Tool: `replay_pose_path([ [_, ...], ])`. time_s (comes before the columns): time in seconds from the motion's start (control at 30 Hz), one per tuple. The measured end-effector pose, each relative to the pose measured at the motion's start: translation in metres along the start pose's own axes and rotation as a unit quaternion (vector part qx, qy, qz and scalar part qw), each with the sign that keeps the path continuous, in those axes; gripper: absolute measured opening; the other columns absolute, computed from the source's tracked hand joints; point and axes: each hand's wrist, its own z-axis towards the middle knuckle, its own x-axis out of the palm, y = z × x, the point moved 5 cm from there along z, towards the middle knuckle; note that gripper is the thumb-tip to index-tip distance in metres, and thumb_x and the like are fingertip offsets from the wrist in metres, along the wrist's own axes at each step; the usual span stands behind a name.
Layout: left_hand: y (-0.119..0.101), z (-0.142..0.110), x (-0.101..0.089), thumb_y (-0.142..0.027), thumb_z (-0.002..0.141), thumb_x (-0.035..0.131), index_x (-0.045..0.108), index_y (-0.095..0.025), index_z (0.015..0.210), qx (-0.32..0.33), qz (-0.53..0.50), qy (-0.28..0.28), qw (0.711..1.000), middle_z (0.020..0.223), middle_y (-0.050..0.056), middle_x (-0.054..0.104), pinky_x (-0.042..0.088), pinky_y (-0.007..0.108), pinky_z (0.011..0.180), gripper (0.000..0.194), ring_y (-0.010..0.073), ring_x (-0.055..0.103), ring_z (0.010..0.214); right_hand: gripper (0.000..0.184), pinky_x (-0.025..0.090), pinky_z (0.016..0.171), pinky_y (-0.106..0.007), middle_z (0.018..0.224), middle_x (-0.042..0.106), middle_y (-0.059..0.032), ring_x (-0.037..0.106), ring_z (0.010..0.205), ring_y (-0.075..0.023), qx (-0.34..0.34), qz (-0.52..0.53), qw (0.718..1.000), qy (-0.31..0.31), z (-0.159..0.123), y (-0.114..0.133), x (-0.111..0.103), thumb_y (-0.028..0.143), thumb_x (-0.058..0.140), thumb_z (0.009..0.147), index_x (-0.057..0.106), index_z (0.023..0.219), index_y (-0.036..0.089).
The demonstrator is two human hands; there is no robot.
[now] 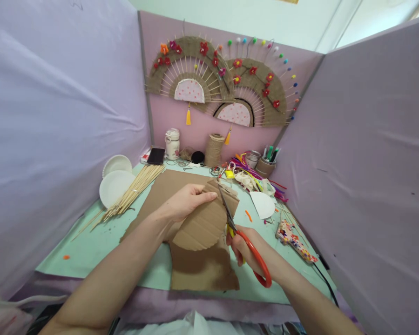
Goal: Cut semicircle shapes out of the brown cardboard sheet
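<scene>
Scissors (254,255) in the right hand (242,242) meet a rounded cardboard piece (201,225), held above the middle of the bench (150,274), over a larger cardboard sheet (205,274) that reaches toward the near edge. The left hand (185,204) has its fingers clamped on the piece, thumb on top; the right fingers are closed around the red-and-yellow handles. Trimming of the curved outline appears to be in hand, with the blades at the piece's right side. The next move seems to call for a slight turn of the card into the blades and a short, even snip, left thumb clear of the cutting line. Bamboo sticks (136,191) lie toward the left edge.
</scene>
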Motion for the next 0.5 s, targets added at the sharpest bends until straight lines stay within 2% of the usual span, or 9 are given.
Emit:
replay_pose_path([
  [0.2, -0.0028, -0.0004, 0.0031, -0.047, 0.067, 0.075, 0.069, -0.015, 0.085, 0.003, -0.032, 0.021, 0.999, 0.087, 0.008, 0.072, 0.05, 0.033, 0.073, 0.037, 0.0212, 0.067, 0.078, 0.064, 0.039, 0.049, -0.028, 0.058, 0.05, 0.0, 0.05, 0.05, -0.0153, -0.023, 0.043, 0.999, -0.005, -0.0015, 0.0034, 0.0034, 0.077, 0.022, 0.084, 0.05, 0.08, 0.019],
  [0.4, -0.0037, -0.0012, 0.0034, -0.046, 0.072, 0.072, 0.069, -0.016, 0.087, 0.012, -0.019, 0.038, 0.999, 0.086, 0.006, 0.072, 0.05, 0.033, 0.074, 0.034, 0.0202, 0.067, 0.078, 0.043, 0.04, 0.052, -0.027, 0.056, 0.053, 0.0, 0.051, 0.05, -0.0141, 0.003, 0.0, 1.0, -0.024, -0.0032, 0.0027, 0.0001, 0.055, 0.032, 0.092, 0.045, 0.07, 0.02],
  [0.5, -0.0043, -0.0017, 0.0032, -0.046, 0.073, 0.072, 0.069, -0.016, 0.087, 0.01, -0.014, 0.038, 0.999, 0.085, 0.006, 0.072, 0.05, 0.033, 0.074, 0.033, 0.0201, 0.066, 0.078, 0.04, 0.038, 0.049, -0.025, 0.05, 0.051, 0.0022, 0.049, 0.045, -0.0132, 0.013, -0.014, 0.999, -0.026, -0.0035, 0.0017, 0.0003, 0.052, 0.033, 0.091, 0.044, 0.069, 0.021],
])
